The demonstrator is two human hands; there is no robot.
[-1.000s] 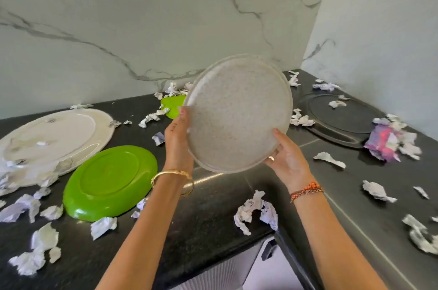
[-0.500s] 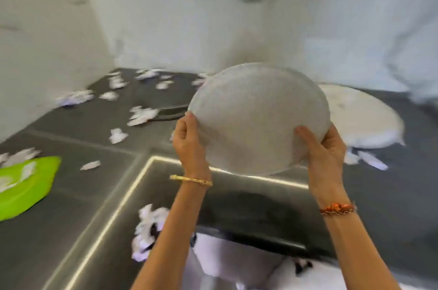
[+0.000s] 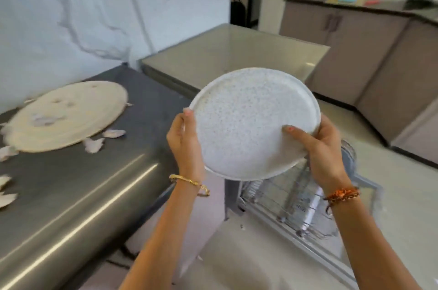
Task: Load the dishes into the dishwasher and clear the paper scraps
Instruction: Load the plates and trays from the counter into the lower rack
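I hold a round speckled white plate (image 3: pixel 251 123) in the air with both hands, its face tilted toward me. My left hand (image 3: pixel 184 140) grips its left rim. My right hand (image 3: pixel 322 147) grips the lower right rim, thumb on the face. Below the plate, a pulled-out wire dishwasher rack (image 3: pixel 291 204) shows, partly hidden by the plate and my right arm. A large cream plate (image 3: pixel 66 114) lies on the dark counter (image 3: pixel 71 194) at left, with paper scraps (image 3: pixel 94 143) on and around it.
A glass-topped surface (image 3: pixel 237 54) stands behind the counter's right end. Grey cabinets (image 3: pixel 379 57) run along the far right wall. Pale floor (image 3: pixel 391 171) lies beyond the rack. More paper scraps (image 3: pixel 6 194) sit at the counter's left edge.
My view has swung right, away from the counter corner toward the dishwasher rack. Both hands carried the speckled plate along; the green plates and dark plate have left the view.
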